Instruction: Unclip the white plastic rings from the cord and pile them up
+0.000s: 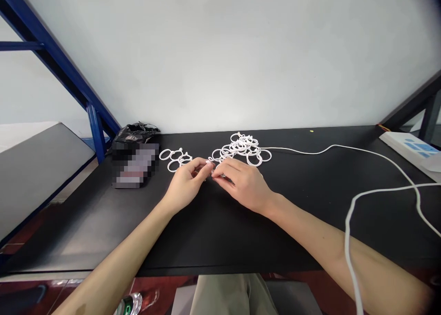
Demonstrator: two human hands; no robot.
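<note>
A: Where are the white rings lying?

B: Most are forming a loose pile (243, 145) on the black counter (310, 191), near the wall (220, 57). A smaller cluster (172, 155) is resting left of the pile, apart from it.

A: And the hands?

B: Both are working on the near side of the pile, fingertips almost meeting. The left hand (189, 181) is pinching a small white bit (208, 162) between thumb and forefinger. The right hand (243, 181) is partly covering the pile's near edge, its fingers bunching narrowly beside that bit. Whether they are gripping anything is impossible to tell, since the fingers are hiding it.

A: What else is surrounding the pile?

B: A white cable (289, 150) is running rightward from its edge. A box (413, 149) with blue marks is standing far to its right. Well left of the pile, beyond the cluster, a pixelated object (136, 168) is lying just in front of a crumpled black bag (136, 133).
</note>
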